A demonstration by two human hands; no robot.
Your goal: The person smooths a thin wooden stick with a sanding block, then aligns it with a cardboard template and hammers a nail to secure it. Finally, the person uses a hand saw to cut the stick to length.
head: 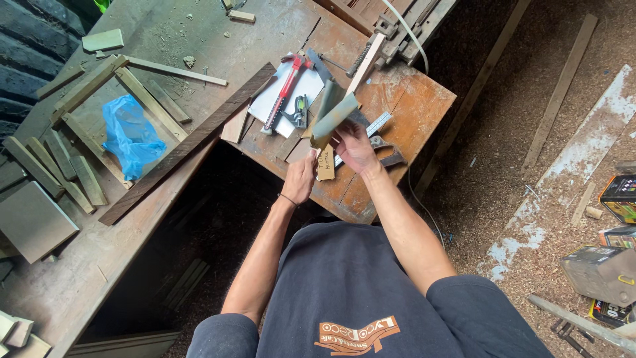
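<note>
Right hand grips the greenish wood block above the surface, left hand pinches a small wood strip; a loose hold risks dropping either.

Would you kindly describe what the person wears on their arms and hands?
Both arms are bare to the short dark sleeves. The left hand has a thin dark band at the wrist. The right hand shows no glove, ring or watch.

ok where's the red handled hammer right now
In the head view, the red-handled hammer lies on the white sheet on the wooden workbench, up and left of both hands, beside a small dark square tool.
</note>
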